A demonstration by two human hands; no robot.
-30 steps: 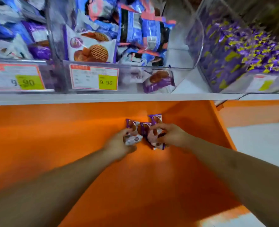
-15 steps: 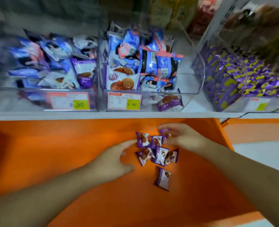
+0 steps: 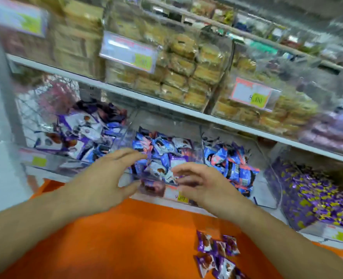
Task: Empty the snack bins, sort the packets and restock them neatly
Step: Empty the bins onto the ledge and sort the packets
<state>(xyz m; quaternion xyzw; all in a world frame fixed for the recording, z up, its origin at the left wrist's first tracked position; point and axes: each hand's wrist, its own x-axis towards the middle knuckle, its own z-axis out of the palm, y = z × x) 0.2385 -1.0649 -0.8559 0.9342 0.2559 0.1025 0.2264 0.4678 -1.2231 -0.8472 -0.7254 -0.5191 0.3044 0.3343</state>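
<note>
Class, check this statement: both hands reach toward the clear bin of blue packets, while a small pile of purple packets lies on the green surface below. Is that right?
Not quite. In the head view the surface under the purple packets is orange, not green. The rest stands: the left hand and right hand both reach toward the clear bin of blue packets.

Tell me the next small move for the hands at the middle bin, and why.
Probably reach in and pick out more purple packets. Both the left hand and the right hand are spread, holding nothing, at the middle bin, where purple packets lie mixed among blue ones, while a sorted purple pile waits on the orange shelf.
</note>
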